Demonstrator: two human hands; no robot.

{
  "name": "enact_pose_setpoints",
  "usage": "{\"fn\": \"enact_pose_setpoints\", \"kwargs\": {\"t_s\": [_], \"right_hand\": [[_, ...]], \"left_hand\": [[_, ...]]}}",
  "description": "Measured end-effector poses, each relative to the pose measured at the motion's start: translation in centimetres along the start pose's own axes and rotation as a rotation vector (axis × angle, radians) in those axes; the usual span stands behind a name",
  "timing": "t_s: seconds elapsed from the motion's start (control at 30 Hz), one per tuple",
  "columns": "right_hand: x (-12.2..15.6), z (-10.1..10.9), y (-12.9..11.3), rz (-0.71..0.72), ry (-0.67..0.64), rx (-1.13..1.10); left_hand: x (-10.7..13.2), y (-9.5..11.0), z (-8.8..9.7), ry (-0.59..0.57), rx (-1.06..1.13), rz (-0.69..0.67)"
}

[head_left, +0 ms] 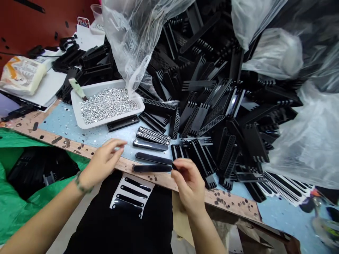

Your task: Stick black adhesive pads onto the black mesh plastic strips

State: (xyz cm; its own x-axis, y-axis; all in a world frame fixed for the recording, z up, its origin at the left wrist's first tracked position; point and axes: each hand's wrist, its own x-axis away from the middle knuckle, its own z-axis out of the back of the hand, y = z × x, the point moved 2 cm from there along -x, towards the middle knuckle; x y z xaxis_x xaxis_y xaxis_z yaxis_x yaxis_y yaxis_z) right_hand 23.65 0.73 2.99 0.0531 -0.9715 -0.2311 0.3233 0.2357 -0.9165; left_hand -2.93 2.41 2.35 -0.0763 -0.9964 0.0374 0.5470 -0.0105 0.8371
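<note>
Black strips: three in a row (152, 168) lying near the front of the light blue surface (128, 153), lengthwise from 9 to 3 o'clock; the clock directions below are taken from this row.
Left hand: at 9 o'clock, the left hand (104, 160) is just beside the strips, thumb and fingers apart, nothing visible between them; a greenish band (82, 185) circles the wrist.
Right hand: at 4 o'clock, the right hand (189, 183) has its thumb and forefinger curled at the 3 o'clock end of the middle strip; I cannot tell whether they are clamped on it.
Patterned pieces: two patterned pieces (153, 134), side by side at 12 o'clock, just beyond the strips.
Metal bits: small silvery pieces (108, 106) fill a white tray (79, 118) at 11 o'clock; a pale-handled tool (76, 87) rests against its far left corner.
Heap: black comb-ended parts (201, 116) pile up between 1 and 2 o'clock.
Clear plastic: a crumpled plastic bag (132, 38) hangs at 12 o'clock, reaching the tray.
Lap: a white sheet (132, 194) bearing dark strips, at 7 o'clock.
Outer things: a packet (22, 74) at 10 o'clock; a green bag (23, 208) at 8 o'clock.
</note>
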Motion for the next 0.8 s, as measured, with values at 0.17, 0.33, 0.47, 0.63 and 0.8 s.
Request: {"fn": "enact_pose_setpoints", "kwargs": {"t_s": [0.17, 0.33, 0.47, 0.63, 0.8], "right_hand": [[-6.5, -2.2, 0.0, 0.128, -0.197, 0.226], [-9.6, -5.1, 2.0, 0.210, -0.282, 0.322], [-10.1, -6.4, 2.9, 0.270, -0.342, 0.338], [-10.4, -7.1, 3.2, 0.364, -0.398, 0.387], [-10.4, -7.8, 3.4, 0.387, -0.399, 0.435]], "left_hand": [[-7.5, -1.7, -2.9, -0.068, 0.126, 0.074], [-8.5, -2.7, -3.8, -0.110, 0.254, 0.119], [-8.9, -3.0, -4.0, -0.142, 0.405, 0.147], [-9.4, -3.3, -4.8, -0.208, 0.548, 0.180], [-9.3, -3.8, -4.9, -0.250, 0.647, 0.212]]}}
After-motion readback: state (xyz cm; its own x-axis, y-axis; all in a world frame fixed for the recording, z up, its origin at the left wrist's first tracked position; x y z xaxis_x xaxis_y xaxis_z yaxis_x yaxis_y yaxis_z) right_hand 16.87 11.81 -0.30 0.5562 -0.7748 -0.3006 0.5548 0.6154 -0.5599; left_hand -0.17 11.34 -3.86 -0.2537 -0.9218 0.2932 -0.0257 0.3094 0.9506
